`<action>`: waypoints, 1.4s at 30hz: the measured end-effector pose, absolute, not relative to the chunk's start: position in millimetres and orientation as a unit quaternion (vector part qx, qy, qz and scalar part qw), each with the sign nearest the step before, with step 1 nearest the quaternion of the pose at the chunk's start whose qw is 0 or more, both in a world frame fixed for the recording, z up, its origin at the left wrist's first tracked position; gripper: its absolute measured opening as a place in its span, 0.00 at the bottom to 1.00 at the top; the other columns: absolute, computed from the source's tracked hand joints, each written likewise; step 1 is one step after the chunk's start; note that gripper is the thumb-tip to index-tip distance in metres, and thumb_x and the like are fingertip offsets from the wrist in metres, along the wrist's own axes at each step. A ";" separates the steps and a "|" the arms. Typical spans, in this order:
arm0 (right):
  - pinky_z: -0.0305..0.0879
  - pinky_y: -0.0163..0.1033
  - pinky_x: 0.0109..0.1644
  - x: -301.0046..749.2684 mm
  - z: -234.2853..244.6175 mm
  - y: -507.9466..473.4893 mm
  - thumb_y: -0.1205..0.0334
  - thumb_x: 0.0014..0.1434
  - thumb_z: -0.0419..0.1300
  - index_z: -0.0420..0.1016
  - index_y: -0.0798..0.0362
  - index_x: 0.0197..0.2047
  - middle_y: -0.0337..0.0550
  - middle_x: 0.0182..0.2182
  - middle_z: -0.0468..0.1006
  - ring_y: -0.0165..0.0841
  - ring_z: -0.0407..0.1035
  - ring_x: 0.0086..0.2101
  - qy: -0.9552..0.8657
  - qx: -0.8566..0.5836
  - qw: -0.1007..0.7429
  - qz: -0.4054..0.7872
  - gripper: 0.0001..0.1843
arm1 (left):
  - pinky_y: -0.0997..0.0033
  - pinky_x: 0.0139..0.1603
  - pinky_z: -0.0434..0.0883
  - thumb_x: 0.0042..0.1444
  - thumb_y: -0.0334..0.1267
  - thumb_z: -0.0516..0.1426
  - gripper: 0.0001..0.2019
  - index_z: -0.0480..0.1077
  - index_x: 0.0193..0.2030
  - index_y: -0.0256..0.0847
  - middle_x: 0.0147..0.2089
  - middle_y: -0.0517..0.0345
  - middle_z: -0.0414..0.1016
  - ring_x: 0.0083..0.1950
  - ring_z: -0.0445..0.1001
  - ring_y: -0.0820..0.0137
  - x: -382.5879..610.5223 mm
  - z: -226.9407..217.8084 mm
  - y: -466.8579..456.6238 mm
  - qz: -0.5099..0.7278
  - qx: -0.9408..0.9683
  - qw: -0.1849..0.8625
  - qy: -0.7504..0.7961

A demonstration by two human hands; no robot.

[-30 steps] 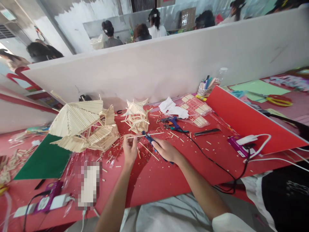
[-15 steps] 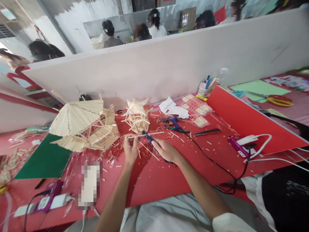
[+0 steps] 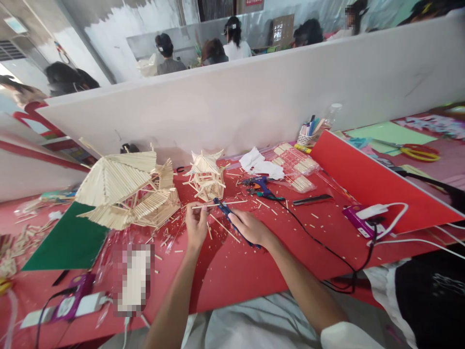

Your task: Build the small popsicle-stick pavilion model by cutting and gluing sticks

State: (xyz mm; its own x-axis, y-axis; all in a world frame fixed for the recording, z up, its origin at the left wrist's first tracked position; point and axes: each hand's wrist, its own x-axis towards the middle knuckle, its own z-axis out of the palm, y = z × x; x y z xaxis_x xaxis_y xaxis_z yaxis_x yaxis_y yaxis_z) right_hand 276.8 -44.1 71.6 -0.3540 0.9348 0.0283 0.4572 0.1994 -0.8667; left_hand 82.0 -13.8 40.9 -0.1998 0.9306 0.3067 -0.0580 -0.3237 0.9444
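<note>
Pinched in the fingers of my left hand [image 3: 196,225] is a thin wooden stick [image 3: 208,206]. Its right end meets the jaws of blue-handled pliers [image 3: 225,209], and I cannot tell whether they bite into it. My right hand [image 3: 250,226] is wrapped round the handles. Just beyond my hands stands a small wooden stick pavilion [image 3: 206,175] with a pointed roof. A larger stick pavilion [image 3: 118,182] is to the left, partly on a green board [image 3: 69,242]. Loose sticks [image 3: 225,228] and tiny offcuts lie around and under my hands.
Right of the small pavilion are a blue glue gun [image 3: 260,184] with a black cable, a white cloth [image 3: 259,164], bagged sticks [image 3: 296,162] and a black cutter knife [image 3: 312,199]. A red board [image 3: 378,182] leans at right, near a purple power strip [image 3: 361,220]. A white partition [image 3: 232,106] runs behind.
My hands, the stick and the pliers stay almost in place. Beyond the partition, a red sheet near a person has dropped mostly out of sight. The view has shifted very slightly.
</note>
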 end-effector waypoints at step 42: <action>0.57 0.36 0.33 276.1 72.4 -44.2 0.50 0.74 0.44 0.70 0.50 0.39 0.37 0.26 0.75 0.34 0.70 0.28 -0.722 -0.494 0.290 0.388 0.19 | 0.58 0.51 0.80 0.58 0.48 0.65 0.14 0.77 0.39 0.39 0.40 0.51 0.84 0.43 0.84 0.62 82.4 39.8 -14.1 0.631 0.478 0.424 0.440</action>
